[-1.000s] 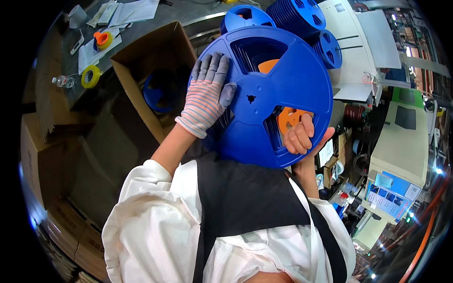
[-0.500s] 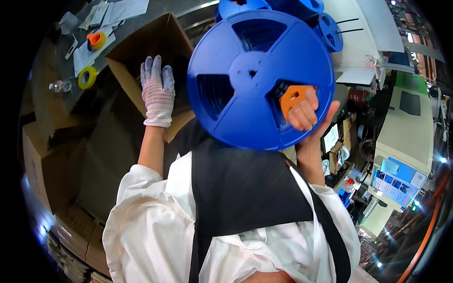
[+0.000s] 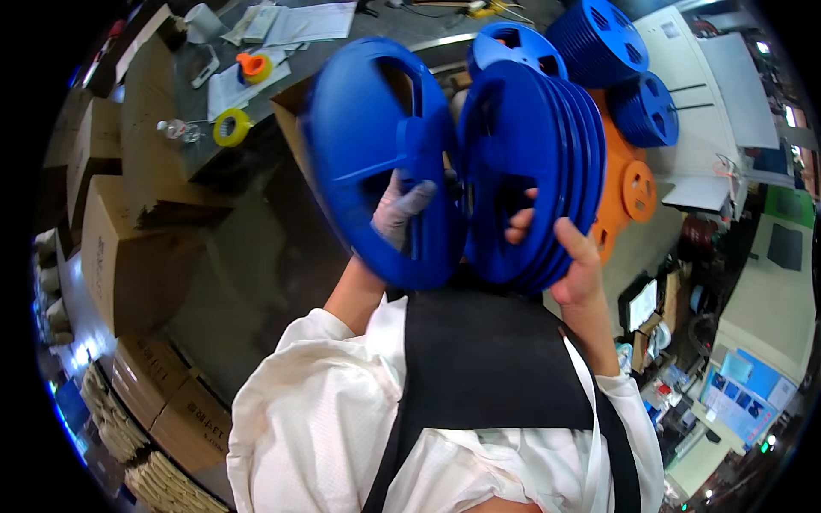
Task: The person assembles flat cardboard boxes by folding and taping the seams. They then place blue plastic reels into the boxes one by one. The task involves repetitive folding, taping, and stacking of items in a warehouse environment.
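Note:
In front of my chest are blue plastic reels with spoked openings. My left hand (image 3: 398, 210), in a pale glove, grips a blue reel (image 3: 355, 128) through one of its openings, with the reel tilted and blurred by motion. My right hand (image 3: 578, 272), bare, is wrapped around the rim of a stack of blue reels (image 3: 571, 154), fingers through an opening and thumb on the outer side. The left reel and the stack stand apart at the top and come close together near the middle. An open cardboard box (image 3: 291, 120) is mostly hidden behind the left reel.
More blue reels (image 3: 599, 43) are stacked at the back right, near orange reels (image 3: 638, 191). The grey table (image 3: 184, 77) at the far left bears yellow tape (image 3: 232, 127), a plastic bottle (image 3: 180, 130) and papers (image 3: 312, 24). Cardboard boxes (image 3: 128, 256) stand at the left.
My left hand has come from the cardboard box to the reels and taken hold of one. The reels have turned from facing me to nearly edge-on and parted. The view has shifted left.

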A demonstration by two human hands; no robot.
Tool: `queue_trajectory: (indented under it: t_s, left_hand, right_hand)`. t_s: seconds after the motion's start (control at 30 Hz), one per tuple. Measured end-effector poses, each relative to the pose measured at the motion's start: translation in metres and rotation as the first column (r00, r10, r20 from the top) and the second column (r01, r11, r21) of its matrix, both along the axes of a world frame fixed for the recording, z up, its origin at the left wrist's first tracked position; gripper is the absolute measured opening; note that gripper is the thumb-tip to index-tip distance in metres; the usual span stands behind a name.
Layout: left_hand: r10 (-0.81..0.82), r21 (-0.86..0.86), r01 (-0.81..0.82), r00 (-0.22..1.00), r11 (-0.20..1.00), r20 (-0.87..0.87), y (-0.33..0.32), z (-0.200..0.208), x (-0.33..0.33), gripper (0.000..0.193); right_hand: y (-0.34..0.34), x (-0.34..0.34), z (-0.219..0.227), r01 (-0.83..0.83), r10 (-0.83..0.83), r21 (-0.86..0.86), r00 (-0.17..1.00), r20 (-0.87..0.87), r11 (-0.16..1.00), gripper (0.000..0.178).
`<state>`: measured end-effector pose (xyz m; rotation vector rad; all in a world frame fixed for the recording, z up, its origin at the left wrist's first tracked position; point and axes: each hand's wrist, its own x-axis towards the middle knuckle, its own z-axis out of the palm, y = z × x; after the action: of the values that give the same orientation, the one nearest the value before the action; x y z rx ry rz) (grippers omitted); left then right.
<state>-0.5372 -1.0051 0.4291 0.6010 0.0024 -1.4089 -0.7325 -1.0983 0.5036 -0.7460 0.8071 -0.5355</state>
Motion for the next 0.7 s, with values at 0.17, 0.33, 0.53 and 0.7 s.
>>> queue_trajectory:
  t_s: [0.17, 0.33, 0.53, 0.7]
  left_hand:
    - [-0.056, -0.321, -0.068, 0.931, 0.945, -0.362, 0.024, -0.029, 0.028, 0.061]
    - [0.057, -0.24, -0.166, 0.912, 0.956, -0.405, 0.04, -0.059, 0.033, 0.06]
    - [0.287, 0.066, -0.279, 0.932, 0.958, -0.22, 0.046, -0.121, 0.032, 0.059]
    - [0.415, 0.351, -0.415, 0.906, 0.84, 0.077, 0.062, -0.214, 0.078, 0.058]
  right_hand:
    - [-0.004, -0.011, -0.016, 0.046, -0.036, -0.046, 0.98, 0.198, 0.998, 0.05]
    - [-0.008, -0.025, -0.025, 0.07, -0.06, -0.025, 0.956, 0.287, 0.997, 0.055]
    - [-0.008, -0.038, -0.026, 0.093, -0.076, -0.033, 0.932, 0.355, 0.995, 0.057]
    - [-0.019, -0.057, -0.032, 0.124, -0.103, -0.012, 0.872, 0.479, 0.992, 0.049]
